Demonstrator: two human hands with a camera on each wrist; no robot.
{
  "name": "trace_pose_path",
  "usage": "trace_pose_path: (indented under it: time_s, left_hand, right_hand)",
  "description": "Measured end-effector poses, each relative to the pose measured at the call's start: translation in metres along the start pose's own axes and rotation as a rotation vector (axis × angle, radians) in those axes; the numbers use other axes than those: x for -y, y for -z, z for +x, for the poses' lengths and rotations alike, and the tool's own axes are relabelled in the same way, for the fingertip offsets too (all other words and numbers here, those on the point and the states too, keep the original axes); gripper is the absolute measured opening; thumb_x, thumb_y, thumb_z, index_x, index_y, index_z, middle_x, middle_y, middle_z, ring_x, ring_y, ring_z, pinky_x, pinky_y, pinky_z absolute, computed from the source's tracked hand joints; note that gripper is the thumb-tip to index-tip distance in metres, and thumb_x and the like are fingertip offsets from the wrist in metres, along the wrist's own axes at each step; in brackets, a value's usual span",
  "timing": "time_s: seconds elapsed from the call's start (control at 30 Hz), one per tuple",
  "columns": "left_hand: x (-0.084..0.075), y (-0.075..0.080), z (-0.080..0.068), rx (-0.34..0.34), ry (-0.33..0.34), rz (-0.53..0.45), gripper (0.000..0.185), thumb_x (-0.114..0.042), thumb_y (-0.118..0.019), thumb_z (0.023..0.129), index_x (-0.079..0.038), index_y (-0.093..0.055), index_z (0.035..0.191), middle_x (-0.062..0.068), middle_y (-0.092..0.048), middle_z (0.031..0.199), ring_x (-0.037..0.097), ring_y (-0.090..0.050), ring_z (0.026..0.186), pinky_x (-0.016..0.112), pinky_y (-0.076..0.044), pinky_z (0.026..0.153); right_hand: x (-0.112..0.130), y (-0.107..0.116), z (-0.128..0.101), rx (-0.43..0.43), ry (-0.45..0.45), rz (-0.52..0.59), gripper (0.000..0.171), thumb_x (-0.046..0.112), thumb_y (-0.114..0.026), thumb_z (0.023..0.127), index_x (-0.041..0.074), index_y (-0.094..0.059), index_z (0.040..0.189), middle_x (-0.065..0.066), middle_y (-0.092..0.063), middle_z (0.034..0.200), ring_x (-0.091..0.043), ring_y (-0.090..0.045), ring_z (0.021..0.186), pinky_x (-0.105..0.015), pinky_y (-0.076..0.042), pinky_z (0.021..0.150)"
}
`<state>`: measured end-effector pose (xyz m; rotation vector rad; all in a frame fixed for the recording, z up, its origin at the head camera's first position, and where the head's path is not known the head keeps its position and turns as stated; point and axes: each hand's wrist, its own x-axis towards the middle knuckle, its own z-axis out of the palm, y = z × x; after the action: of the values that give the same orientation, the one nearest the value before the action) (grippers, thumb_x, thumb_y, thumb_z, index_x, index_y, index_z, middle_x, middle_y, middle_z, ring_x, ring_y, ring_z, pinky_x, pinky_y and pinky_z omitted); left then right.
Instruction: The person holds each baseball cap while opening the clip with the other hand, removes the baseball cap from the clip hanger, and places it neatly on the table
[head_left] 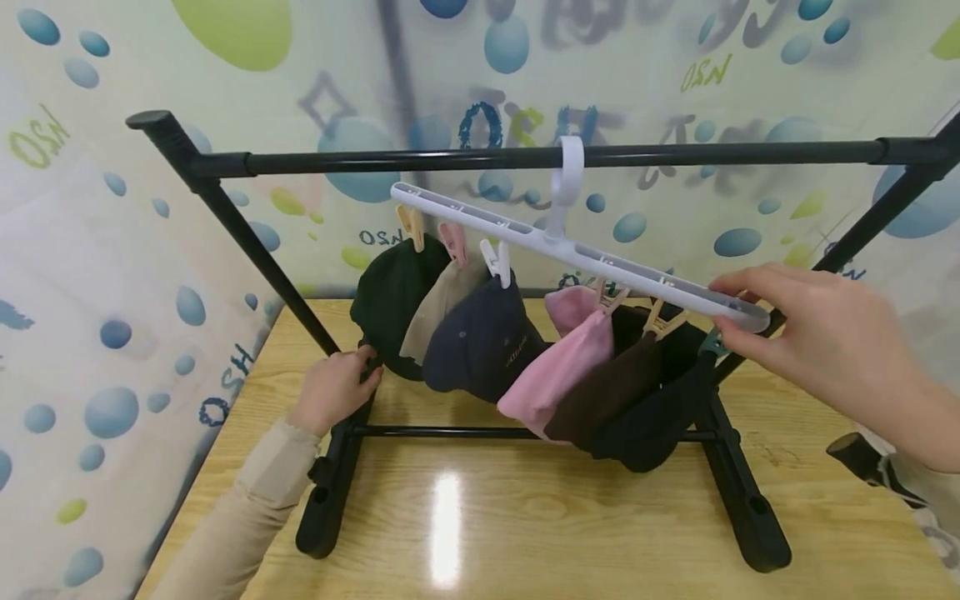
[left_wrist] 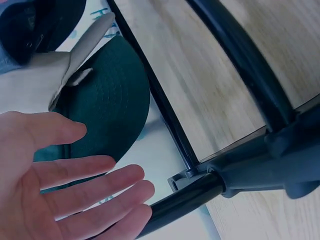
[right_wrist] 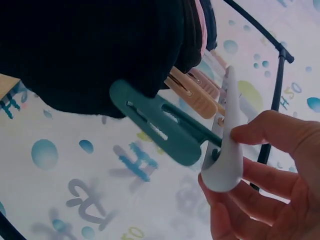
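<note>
My right hand [head_left: 840,342] pinches the right end of a white clip hanger [head_left: 487,223], which tilts down to the right and hooks over the rack's black top bar [head_left: 420,160]. Coloured clips hold several caps beneath it: dark green [head_left: 393,292], beige [head_left: 435,308], navy [head_left: 480,342], pink [head_left: 562,358], brown [head_left: 600,392] and black [head_left: 652,425]. In the right wrist view, a teal clip [right_wrist: 155,125] grips the black cap beside my fingertips. My left hand [head_left: 335,390] is at the left post by the green cap; the left wrist view shows its fingers extended; contact is unclear.
The black rack stands on a wooden table [head_left: 525,517], with a left foot [head_left: 322,517], a right foot [head_left: 757,525] and a low crossbar [head_left: 442,432]. A patterned backdrop [head_left: 75,250] rises behind and to the left. A black knob-ended object [head_left: 855,457] lies at right.
</note>
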<state>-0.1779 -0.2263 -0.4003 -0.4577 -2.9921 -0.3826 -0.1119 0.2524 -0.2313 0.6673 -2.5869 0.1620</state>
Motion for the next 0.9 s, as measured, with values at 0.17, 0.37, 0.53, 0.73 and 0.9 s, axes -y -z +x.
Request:
trace_pose_path:
  time_s: [0.17, 0.37, 0.53, 0.73, 0.9]
  left_hand:
    - [-0.001, 0.0, -0.014, -0.011, -0.015, 0.003, 0.019, -0.013, -0.066, 0.09, 0.004, -0.065, 0.1, 0.012, -0.065, 0.072, 0.019, -0.056, 0.049, 0.037, -0.046, 0.046]
    - [-0.001, 0.003, -0.028, -0.037, -0.006, 0.011, 0.02, -0.013, -0.067, 0.09, 0.004, -0.065, 0.1, 0.018, -0.069, 0.084, 0.021, -0.059, 0.051, 0.036, -0.047, 0.046]
    - [0.001, 0.006, -0.035, -0.043, 0.016, 0.003, 0.02, -0.012, -0.067, 0.09, 0.004, -0.066, 0.102, 0.017, -0.07, 0.084, 0.012, -0.05, 0.043, 0.032, -0.039, 0.04]
    - [0.001, 0.011, -0.04, -0.048, 0.027, 0.026, 0.014, -0.014, -0.067, 0.09, -0.003, -0.065, 0.081, 0.003, -0.053, 0.057, 0.013, -0.043, 0.042, 0.031, -0.034, 0.04]
    - [0.001, 0.02, -0.048, -0.014, 0.031, 0.045, 0.031, -0.016, -0.067, 0.09, -0.011, -0.053, 0.063, -0.005, -0.035, 0.051, 0.012, -0.035, 0.043, 0.029, -0.027, 0.042]
  right_hand:
    - [-0.009, -0.002, 0.006, 0.036, -0.033, 0.044, 0.039, 0.002, -0.082, 0.069, 0.0, -0.068, 0.105, -0.019, -0.067, 0.086, -0.023, -0.056, 0.057, -0.029, -0.034, 0.042]
    - [-0.023, -0.003, 0.021, 0.09, -0.065, 0.062, 0.034, 0.002, -0.079, 0.075, -0.001, -0.068, 0.106, -0.018, -0.068, 0.088, -0.033, -0.063, 0.072, -0.044, -0.045, 0.053]
    - [-0.036, -0.005, 0.037, 0.143, -0.071, 0.073, 0.031, 0.004, -0.076, 0.079, -0.001, -0.066, 0.109, -0.02, -0.067, 0.093, -0.035, -0.063, 0.076, -0.047, -0.046, 0.056]
    - [-0.049, -0.011, 0.056, 0.202, -0.111, 0.095, 0.029, 0.006, -0.07, 0.085, -0.002, -0.064, 0.112, -0.024, -0.065, 0.1, -0.038, -0.062, 0.083, -0.044, -0.044, 0.056]
    - [-0.057, -0.014, 0.066, 0.21, -0.135, 0.119, 0.028, 0.006, -0.066, 0.088, -0.004, -0.063, 0.114, -0.028, -0.063, 0.104, -0.043, -0.06, 0.087, -0.052, -0.044, 0.063]
